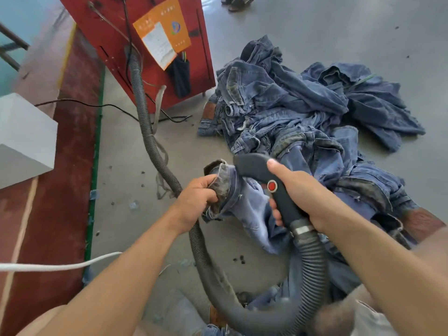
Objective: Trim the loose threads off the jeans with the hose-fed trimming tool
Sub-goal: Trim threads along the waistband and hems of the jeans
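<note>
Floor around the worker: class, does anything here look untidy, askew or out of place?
Yes. The jeans pile lies crumpled straight on the floor, not stacked. Dark fluff bits dot the concrete, and the orange notice on the red machine hangs tilted, its lower corner curling.

You are working in bright, even daylight that is washing the grey floor (315, 25) pale at the top right, with only soft, faint shadows lying under the heap of jeans (303, 112). The wide lens is bending the edges, and your forearms and the hose (312, 263) near the bottom are blurring slightly.
</note>
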`<state>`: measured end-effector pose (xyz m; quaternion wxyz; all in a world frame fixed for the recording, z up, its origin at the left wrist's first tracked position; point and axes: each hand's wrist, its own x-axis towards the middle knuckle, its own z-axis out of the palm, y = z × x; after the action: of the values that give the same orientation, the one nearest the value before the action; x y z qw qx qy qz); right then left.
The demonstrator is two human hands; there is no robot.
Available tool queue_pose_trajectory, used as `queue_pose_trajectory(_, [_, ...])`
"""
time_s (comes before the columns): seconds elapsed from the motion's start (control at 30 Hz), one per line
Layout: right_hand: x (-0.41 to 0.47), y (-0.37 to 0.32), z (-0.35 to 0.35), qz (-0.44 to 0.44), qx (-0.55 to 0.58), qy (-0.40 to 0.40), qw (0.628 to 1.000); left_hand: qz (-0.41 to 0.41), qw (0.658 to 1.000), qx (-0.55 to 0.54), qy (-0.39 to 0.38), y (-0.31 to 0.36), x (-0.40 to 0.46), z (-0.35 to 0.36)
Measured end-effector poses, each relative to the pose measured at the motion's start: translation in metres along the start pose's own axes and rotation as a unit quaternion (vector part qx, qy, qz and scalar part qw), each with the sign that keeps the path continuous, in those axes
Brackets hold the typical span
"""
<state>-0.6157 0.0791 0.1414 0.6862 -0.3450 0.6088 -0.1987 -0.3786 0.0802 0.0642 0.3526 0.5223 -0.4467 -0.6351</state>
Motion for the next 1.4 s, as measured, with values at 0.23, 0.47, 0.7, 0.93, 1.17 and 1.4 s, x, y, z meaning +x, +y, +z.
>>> queue_pose_trajectory(0.23, [0.0,-0.005,-0.009,0.028,0.126,-0.002,0.992,-0.073,0.95,-0.304,-0.006,0.019,0.0,-0.017])
queue_pose_trajectory(0.47, [-0.014,0.007,0.003,0.103,0.056,-0.097,0.988,-0.105,0.958,-0.265,0.019,0.022,-0.001,-0.007])
queue_pose_trajectory(0.7, [-0.007,-0.008,0.013,-0.007,0.109,-0.008,0.994,-0.094,0.97,-0.224,-0.023,0.022,-0.008,0.014])
queue_pose_trajectory(0.93, [-0.009,-0.005,-0.013,0.036,0.141,-0.009,0.989,-0.241,0.886,-0.366,0.149,0.02,0.008,-0.007])
queue_pose_trajectory(1.17, [-0.01,0.004,-0.015,0.07,0.081,-0.035,0.994,-0.237,0.933,-0.19,0.19,0.011,0.019,-0.006])
queue_pose_trajectory(1.4, [-0.004,0.009,-0.002,0.086,0.002,-0.08,0.993,-0.202,0.947,-0.233,0.092,0.02,0.018,-0.015])
